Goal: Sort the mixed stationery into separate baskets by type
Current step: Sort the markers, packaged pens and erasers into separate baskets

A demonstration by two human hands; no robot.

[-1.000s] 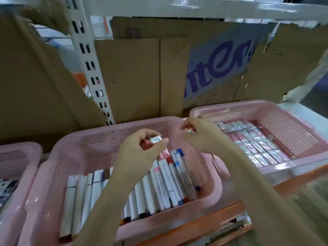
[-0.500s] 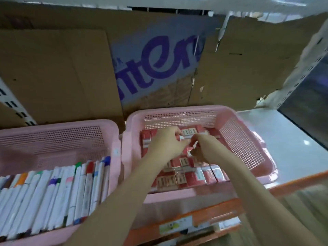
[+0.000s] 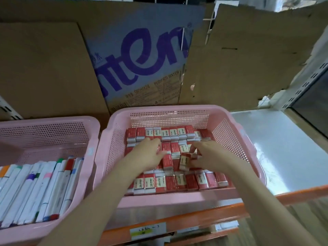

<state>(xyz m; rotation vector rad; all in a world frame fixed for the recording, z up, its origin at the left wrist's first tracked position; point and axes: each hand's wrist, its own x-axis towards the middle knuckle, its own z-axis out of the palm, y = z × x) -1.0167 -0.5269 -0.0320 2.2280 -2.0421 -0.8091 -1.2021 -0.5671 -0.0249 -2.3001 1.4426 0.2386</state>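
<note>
A pink basket (image 3: pixel 177 199) in the middle holds rows of red-and-cream eraser packs (image 3: pixel 156 182). Both my hands are inside it. My left hand (image 3: pixel 149 154) rests on the middle row with loosely bent fingers and holds nothing that I can see. My right hand (image 3: pixel 211 157) reaches in from the right, its fingertips and thumb pinching a small red eraser (image 3: pixel 194 155). One loose eraser (image 3: pixel 183 162) lies tilted between the two hands, beside my right thumb. To the left, a second pink basket (image 3: pixel 92 139) holds white markers (image 3: pixel 44 189) with coloured caps, laid side by side.
The baskets stand on a shelf with an orange front edge (image 3: pixel 177 222). A bare white shelf surface (image 3: pixel 284 157) lies right of the eraser basket. Cardboard sheets (image 3: pixel 142 59) close off the back. A perforated metal upright (image 3: pixel 305 86) stands at the far right.
The view swung right from the marker basket to the eraser basket. Both hands carried erasers over and lowered into that basket, and the left hand now rests on the rows.
</note>
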